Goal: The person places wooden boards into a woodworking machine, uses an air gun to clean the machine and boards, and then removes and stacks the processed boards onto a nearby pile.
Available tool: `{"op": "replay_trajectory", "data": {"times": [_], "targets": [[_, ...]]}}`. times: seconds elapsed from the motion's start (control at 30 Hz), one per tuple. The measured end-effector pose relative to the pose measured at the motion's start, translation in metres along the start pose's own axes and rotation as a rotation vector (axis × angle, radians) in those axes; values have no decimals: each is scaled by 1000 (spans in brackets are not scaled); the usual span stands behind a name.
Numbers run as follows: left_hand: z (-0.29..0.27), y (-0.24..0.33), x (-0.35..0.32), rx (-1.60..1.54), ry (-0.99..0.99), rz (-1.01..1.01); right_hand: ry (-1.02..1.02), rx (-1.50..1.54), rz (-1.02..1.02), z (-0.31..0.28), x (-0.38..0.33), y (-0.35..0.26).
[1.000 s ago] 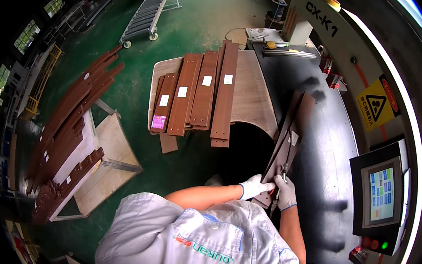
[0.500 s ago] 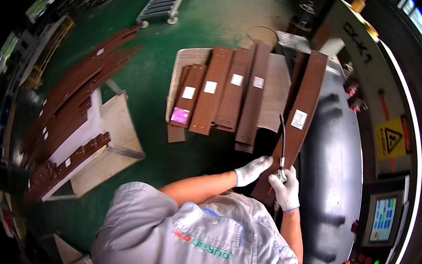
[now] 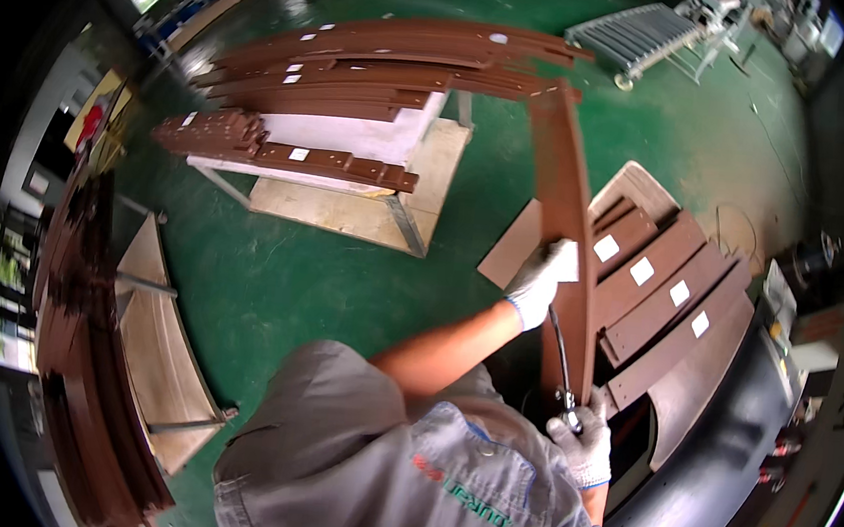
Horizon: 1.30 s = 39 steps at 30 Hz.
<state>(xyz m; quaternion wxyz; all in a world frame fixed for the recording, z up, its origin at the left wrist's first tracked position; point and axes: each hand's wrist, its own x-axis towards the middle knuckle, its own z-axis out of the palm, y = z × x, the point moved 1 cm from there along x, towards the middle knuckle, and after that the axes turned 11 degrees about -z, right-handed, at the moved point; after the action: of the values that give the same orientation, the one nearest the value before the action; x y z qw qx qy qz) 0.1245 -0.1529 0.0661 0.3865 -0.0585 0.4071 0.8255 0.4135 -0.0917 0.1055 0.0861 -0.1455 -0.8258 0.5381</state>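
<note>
A long brown board (image 3: pixel 571 191) slants up and away in front of me. My left hand (image 3: pixel 538 284), in a white knit glove, is closed around its left edge near a white label. At the board's near end, my right hand (image 3: pixel 586 445), gloved too, grips what looks like an air blow gun (image 3: pixel 568 407), with a metal body and a thin black tube pointing up along the board. The right fingers are close to the board's end; whether they also hold it cannot be made out.
Several labelled brown boards (image 3: pixel 640 301) lie on a small table (image 3: pixel 697 393) at the right, beside a dark, rounded machine bed (image 3: pixel 716 460). A pale-topped stand (image 3: pixel 353 137) carries more brown boards ahead left. Another board stack (image 3: pixel 96 376) is at far left, a roller conveyor (image 3: pixel 632 39) at the back.
My view has swung left. The board has come away from beside the machine and now points toward the stacked boards. My left hand has moved from beside the board onto its edge.
</note>
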Motion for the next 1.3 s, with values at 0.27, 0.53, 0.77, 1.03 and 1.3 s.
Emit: {"op": "replay_trajectory", "data": {"times": [0.27,0.53,0.77,1.03,1.3], "targets": [[-158,68,31,-237,544,446,86,675,328,48,79,31],[-231,221,118,-7,1107,203,-15,281,241,129,320,-67],[-341,297,191,-337,1215,71,-187,-25,219,216,508,-106],[-379,377,128,1441,1042,848,-533,51,212,340,584,-107],[-402,404,188,1998,710,-399,-332,317,449,257,492,-38]]}}
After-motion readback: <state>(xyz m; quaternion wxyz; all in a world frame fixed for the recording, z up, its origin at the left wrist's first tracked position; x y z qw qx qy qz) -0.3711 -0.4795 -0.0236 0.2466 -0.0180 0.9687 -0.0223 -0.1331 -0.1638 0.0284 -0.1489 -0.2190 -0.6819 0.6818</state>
